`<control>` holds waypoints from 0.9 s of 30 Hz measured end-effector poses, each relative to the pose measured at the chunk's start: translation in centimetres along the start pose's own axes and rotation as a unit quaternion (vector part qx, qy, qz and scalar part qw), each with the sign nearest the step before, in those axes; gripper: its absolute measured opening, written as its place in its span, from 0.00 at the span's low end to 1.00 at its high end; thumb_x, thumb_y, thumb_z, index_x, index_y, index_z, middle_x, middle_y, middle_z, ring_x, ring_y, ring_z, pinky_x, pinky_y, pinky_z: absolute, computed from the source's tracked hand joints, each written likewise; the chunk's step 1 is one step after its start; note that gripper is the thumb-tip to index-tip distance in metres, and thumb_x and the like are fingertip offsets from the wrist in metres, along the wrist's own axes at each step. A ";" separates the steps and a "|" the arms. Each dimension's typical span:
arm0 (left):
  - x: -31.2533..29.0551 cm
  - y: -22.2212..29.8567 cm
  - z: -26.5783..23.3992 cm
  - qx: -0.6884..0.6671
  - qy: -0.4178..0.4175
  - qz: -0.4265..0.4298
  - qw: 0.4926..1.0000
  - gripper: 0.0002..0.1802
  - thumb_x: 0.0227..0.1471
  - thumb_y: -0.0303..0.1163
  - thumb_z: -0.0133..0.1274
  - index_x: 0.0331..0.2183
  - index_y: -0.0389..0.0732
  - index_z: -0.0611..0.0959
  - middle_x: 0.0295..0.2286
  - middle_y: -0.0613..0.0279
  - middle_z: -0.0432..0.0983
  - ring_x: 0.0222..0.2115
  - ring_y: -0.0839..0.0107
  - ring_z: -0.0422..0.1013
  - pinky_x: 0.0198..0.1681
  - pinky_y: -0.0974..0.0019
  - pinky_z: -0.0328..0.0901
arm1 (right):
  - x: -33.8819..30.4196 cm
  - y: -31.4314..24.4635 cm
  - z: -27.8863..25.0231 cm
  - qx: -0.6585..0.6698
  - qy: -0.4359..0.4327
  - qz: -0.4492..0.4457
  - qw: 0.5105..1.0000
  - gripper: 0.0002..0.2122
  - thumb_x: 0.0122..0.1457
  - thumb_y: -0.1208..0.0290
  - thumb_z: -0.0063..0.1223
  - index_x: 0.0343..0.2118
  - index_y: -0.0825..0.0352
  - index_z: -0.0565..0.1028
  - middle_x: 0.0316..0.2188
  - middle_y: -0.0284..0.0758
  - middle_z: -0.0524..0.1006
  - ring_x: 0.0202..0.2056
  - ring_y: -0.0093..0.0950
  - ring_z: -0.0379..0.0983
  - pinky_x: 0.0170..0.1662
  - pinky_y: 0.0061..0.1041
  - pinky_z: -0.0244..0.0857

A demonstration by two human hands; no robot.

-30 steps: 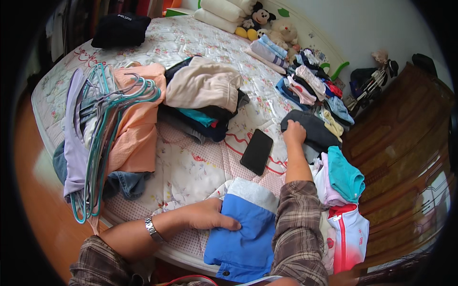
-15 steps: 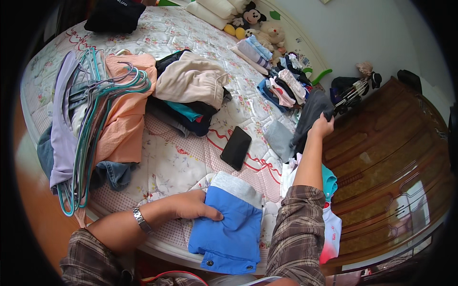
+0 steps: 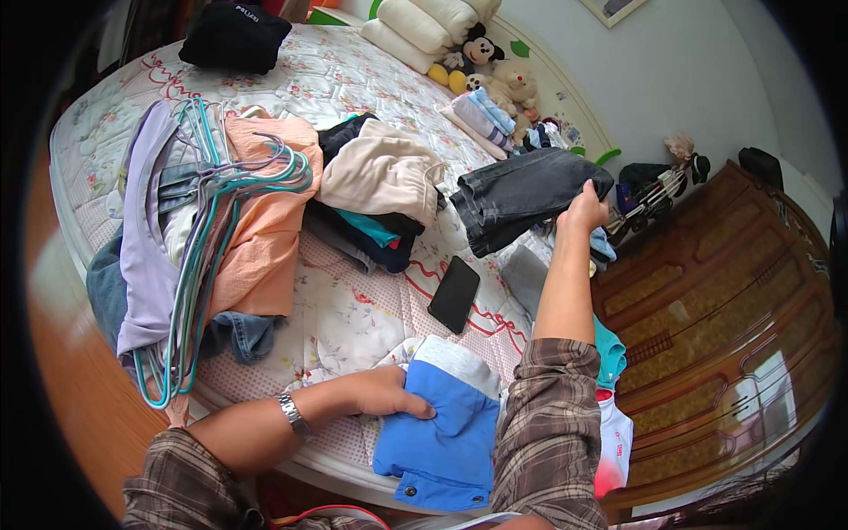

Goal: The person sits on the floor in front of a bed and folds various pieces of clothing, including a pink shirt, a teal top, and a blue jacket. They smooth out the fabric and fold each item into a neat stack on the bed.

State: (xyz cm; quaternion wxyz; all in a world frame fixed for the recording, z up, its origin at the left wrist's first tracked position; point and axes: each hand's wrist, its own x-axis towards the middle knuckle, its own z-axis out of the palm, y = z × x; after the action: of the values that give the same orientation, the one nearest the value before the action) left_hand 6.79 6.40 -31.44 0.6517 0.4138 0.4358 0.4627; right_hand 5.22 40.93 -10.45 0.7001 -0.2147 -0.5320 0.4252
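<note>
My left hand (image 3: pixel 397 393) is closed on folded blue pants (image 3: pixel 449 433) with a grey waistband, its thumb lying on top; the fingers beneath are partly hidden. My right hand (image 3: pixel 585 212) grips one end of a folded pair of dark black jeans (image 3: pixel 517 196), which is held out over the bed toward the far side. A black phone (image 3: pixel 454 294) lies on the bed between the two garments. Beside my right forearm rests a folded grey garment (image 3: pixel 525 278), partly covered by that arm.
Hangers (image 3: pixel 221 203) lie over lilac and peach clothes (image 3: pixel 261 256) at left. A heap with beige pants (image 3: pixel 380 168) stands mid-bed. Teal (image 3: pixel 609 349) and white-pink clothes (image 3: pixel 613 442) lie along the right edge by a wooden headboard-like panel (image 3: pixel 715 344). Stuffed toys (image 3: pixel 512 79) sit far back.
My right hand has swung the black jeans leftward over the bed, from hanging at its right side to lying out flat in the air. My left hand still holds the blue pants.
</note>
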 end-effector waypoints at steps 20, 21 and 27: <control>-0.5 0.4 0.1 0.037 -0.002 0.014 0.999 0.29 0.43 0.42 0.60 0.42 0.30 0.78 0.39 0.55 0.76 0.40 0.68 0.71 0.47 0.67 0.64 | -7.4 -3.7 10.8 -0.167 -0.270 -0.427 0.847 0.20 0.43 0.89 0.47 0.42 0.66 0.74 0.39 0.41 0.76 0.42 0.36 0.73 0.48 0.28 0.64; -0.2 0.0 0.1 0.030 -0.009 0.021 0.999 0.29 0.43 0.43 0.60 0.42 0.30 0.78 0.39 0.55 0.76 0.39 0.68 0.71 0.46 0.67 0.65 | -9.3 -3.3 11.0 -0.144 -0.349 -0.426 0.822 0.21 0.42 0.89 0.46 0.41 0.66 0.74 0.38 0.41 0.76 0.42 0.36 0.73 0.48 0.28 0.64; 0.9 -0.4 -0.1 0.110 0.021 -0.020 0.994 0.29 0.42 0.43 0.60 0.42 0.30 0.78 0.39 0.54 0.76 0.39 0.67 0.72 0.46 0.67 0.65 | -18.8 3.4 6.9 -0.158 -0.594 -0.265 0.742 0.16 0.43 0.84 0.51 0.38 0.65 0.75 0.38 0.40 0.76 0.43 0.38 0.72 0.47 0.29 0.65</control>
State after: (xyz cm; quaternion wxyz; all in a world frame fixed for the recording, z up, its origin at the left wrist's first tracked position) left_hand 6.95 7.23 -32.03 0.6019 0.4643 0.5060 0.4076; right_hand -3.80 26.26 -21.20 0.2822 0.1234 -0.9354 0.1735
